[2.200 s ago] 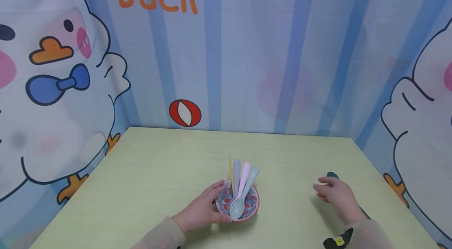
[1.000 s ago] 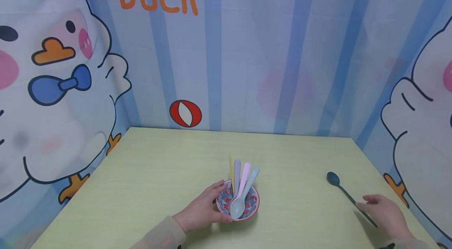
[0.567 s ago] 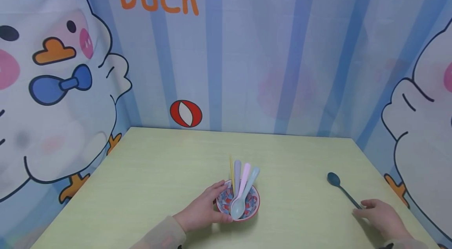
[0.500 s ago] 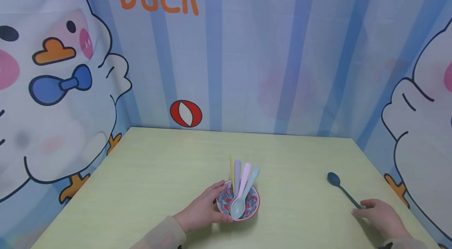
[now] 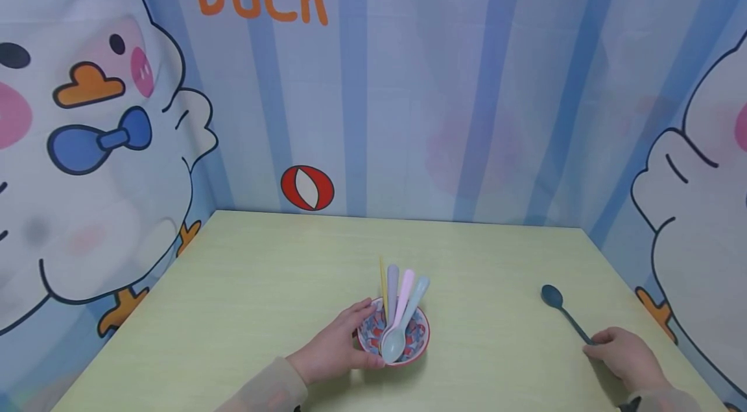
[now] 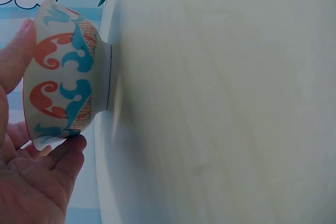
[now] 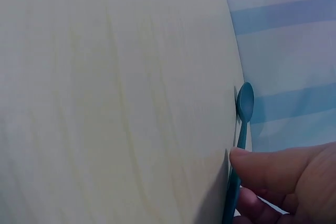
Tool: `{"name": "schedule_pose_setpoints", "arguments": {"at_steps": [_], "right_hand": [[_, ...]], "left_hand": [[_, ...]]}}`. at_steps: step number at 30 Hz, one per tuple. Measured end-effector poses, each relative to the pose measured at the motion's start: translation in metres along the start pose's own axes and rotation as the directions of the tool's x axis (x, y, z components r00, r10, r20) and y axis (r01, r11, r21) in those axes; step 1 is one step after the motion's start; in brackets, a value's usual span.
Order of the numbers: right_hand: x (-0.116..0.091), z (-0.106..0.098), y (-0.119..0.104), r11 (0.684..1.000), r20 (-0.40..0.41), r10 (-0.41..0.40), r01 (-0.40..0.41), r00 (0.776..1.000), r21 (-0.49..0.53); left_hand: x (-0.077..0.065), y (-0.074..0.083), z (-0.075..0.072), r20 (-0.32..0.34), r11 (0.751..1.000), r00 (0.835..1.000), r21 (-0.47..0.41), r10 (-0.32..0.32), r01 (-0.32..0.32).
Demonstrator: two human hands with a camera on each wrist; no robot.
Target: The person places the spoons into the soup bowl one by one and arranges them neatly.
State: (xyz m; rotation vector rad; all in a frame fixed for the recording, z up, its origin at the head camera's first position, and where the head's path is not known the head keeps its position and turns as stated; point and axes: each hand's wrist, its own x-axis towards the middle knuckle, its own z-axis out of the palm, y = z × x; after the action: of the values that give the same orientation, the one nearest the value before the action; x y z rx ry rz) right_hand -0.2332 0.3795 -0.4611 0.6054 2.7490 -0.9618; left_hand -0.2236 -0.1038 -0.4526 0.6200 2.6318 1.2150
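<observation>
In the head view my left hand (image 5: pixel 335 347) holds a small patterned bowl (image 5: pixel 420 342) by its left side, thumb at the near rim and fingers at the far rim. The left wrist view shows the red and blue outside of the bowl (image 6: pixel 63 77). Inside it lean a light blue spoon (image 5: pixel 393 344), a pink-handled utensil (image 5: pixel 404 292), a purple-handled utensil (image 5: pixel 391 285) and a thin yellow stick (image 5: pixel 382 279). Over at the right, my right hand (image 5: pixel 629 357) pinches the handle of a dark teal spoon (image 5: pixel 551 296). Its bowl end points away from me; the handle's end is hidden.
A pale yellow-green table (image 5: pixel 280 263) carries everything. Behind it hangs a blue striped curtain (image 5: pixel 408 74) printed with ducks, a ball and the word DUCK. The bowl and the teal spoon lie well apart.
My right hand has moved from above the teal spoon's head back toward me, down to its handle, and now pinches it. The left hand and bowl have stayed in place.
</observation>
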Motion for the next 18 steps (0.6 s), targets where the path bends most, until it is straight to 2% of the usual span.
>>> {"name": "schedule_pose_setpoints", "arguments": {"at_steps": [13,18], "right_hand": [[-0.0008,-0.0021,0.0052,0.996,0.008,-0.041,0.041,0.999,-0.076],[-0.0002,-0.0029,0.006,0.996,0.014,-0.042,0.043,0.999,-0.074]], "left_hand": [[-0.0009,0.0024,-0.0003,0.004,1.0,1.0,-0.016,-0.01,0.01],[-0.001,0.0025,-0.0006,0.002,1.0,1.0,-0.019,-0.006,0.007]]}}
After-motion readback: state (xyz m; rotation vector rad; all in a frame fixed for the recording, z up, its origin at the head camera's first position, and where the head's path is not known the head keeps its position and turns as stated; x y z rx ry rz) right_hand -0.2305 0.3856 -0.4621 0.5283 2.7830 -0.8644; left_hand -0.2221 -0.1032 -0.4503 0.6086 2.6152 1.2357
